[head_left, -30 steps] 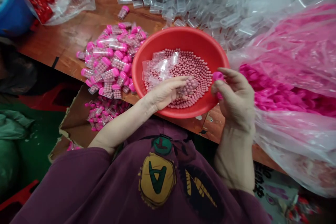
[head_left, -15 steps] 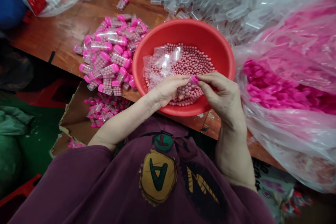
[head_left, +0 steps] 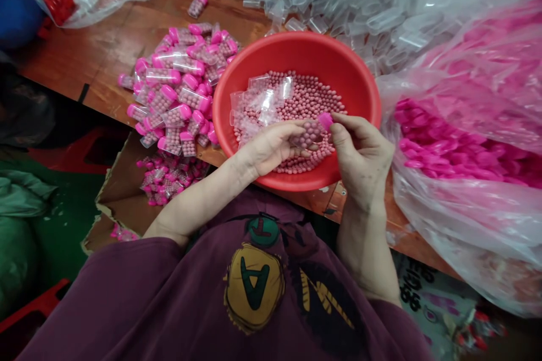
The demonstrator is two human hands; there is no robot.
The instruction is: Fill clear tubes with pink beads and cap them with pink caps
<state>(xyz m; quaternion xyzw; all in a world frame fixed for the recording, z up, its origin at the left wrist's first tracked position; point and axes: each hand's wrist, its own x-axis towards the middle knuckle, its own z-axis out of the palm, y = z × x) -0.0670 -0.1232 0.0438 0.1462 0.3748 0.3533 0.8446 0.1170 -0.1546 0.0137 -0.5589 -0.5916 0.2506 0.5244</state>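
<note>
From the head camera I see a wooden bench point(head_left: 105, 51) carrying a red basin point(head_left: 364, 84). Over it my left hand point(head_left: 271, 149) grips a bead-filled tube point(head_left: 311, 134), long axis pointing right, where my right hand point(head_left: 364, 155) pinches a pink cap point(head_left: 325, 121) at its mouth.

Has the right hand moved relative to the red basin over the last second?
Yes. The right hand has come in from the red basin's right rim to above the beads, where its fingers press a pink cap onto the tube in the left hand.

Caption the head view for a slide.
Left hand holds a clear tube of pink beads over a red basin; right hand fits its pink cap.
</note>
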